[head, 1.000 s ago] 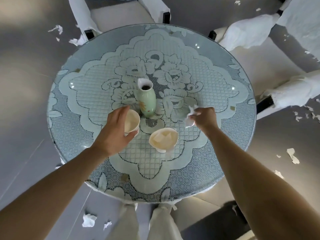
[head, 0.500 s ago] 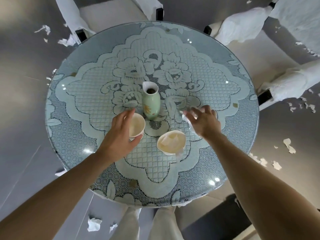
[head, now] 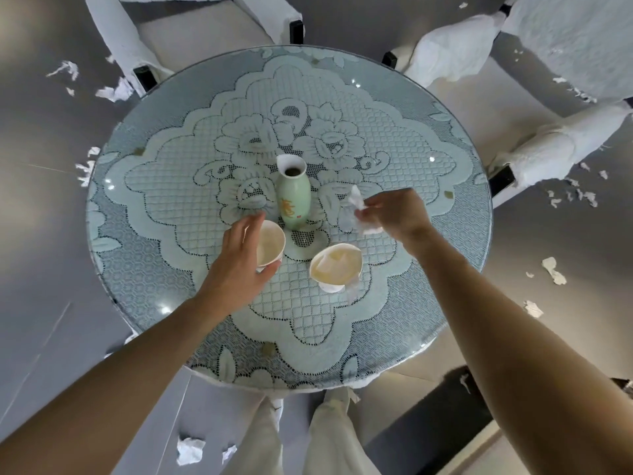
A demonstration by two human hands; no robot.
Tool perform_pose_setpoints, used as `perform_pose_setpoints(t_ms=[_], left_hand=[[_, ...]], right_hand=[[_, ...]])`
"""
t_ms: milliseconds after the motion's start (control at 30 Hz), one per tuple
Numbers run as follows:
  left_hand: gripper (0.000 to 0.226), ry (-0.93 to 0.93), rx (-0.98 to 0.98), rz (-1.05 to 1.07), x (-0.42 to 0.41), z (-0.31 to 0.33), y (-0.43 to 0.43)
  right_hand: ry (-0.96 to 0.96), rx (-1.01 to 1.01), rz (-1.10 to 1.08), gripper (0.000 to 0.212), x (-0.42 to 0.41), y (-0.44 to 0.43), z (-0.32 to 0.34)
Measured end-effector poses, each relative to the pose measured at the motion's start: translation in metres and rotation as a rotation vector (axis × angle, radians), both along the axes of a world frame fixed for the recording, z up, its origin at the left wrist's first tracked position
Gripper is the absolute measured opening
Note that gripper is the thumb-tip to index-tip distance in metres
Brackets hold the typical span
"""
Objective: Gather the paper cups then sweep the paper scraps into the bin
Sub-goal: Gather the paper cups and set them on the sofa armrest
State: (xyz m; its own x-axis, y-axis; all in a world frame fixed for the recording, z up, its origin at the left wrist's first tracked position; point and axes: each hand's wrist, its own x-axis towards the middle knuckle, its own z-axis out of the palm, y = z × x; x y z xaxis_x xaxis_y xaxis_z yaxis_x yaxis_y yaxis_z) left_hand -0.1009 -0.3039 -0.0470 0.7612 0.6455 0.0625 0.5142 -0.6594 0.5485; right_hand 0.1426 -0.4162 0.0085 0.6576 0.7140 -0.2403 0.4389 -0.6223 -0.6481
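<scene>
- Your left hand [head: 239,265] is curling fingers and thumb around a paper cup [head: 272,243] over the round table [head: 462,255]; whether the cup's base is touching the top cannot be told.
- Your right hand [head: 397,214] is pinching a crumpled paper scrap [head: 356,202] above the tabletop, well right of the held cup.
- A second paper cup [head: 337,265] is sitting between your hands, just right of the held one, with paper lying inside it.
- A green vase [head: 293,200] is standing upright just beyond the held cup.
- Farther out, a lace cloth [head: 205,173] is covering the table, white-covered chairs [head: 445,60] are ringing its far side, and torn scraps [head: 553,270] are littering the grey floor [head: 41,200].
</scene>
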Motion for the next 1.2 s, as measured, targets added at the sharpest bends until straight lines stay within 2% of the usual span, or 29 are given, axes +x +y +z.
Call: perform_pose_setpoints(t_ms=[100,167,333,533,667,733,833,1033,1200], left_hand=[[0.082,0.018,-0.005,-0.026,-0.003,0.004,-0.002],[0.082,0.027,-0.004,-0.054,-0.006,0.005,-0.004],[0.081,0.037,-0.01,-0.111,-0.015,0.006,-0.008],[0.081,0.014,-0.035,-0.16,-0.018,0.007,-0.011],[0.082,-0.02,-0.042,-0.199,-0.012,0.01,-0.012],[0.083,-0.023,-0.052,-0.216,-0.009,0.011,-0.011],[0.086,-0.023,-0.064,-0.238,-0.006,0.011,-0.01],[0.091,-0.011,-0.086,-0.331,0.02,0.022,-0.022],[0.094,-0.029,-0.119,-0.437,0.092,0.046,-0.047]], right_hand=[[0.078,0.185,-0.092,0.013,-0.022,-0.008,0.021],[0.017,0.172,-0.034,0.01,-0.047,-0.016,0.019],[-0.049,0.047,0.025,0.021,-0.084,-0.035,-0.007],[-0.162,0.029,-0.021,0.047,-0.093,-0.046,-0.018],[-0.116,-0.03,0.034,0.092,-0.099,-0.041,-0.024],[-0.028,-0.046,0.044,0.103,-0.102,-0.039,-0.028],[0.094,0.007,0.012,0.099,-0.106,-0.038,-0.031],[0.034,0.105,-0.169,0.091,-0.085,-0.058,-0.009],[0.043,0.154,-0.329,0.094,-0.041,-0.109,0.021]])
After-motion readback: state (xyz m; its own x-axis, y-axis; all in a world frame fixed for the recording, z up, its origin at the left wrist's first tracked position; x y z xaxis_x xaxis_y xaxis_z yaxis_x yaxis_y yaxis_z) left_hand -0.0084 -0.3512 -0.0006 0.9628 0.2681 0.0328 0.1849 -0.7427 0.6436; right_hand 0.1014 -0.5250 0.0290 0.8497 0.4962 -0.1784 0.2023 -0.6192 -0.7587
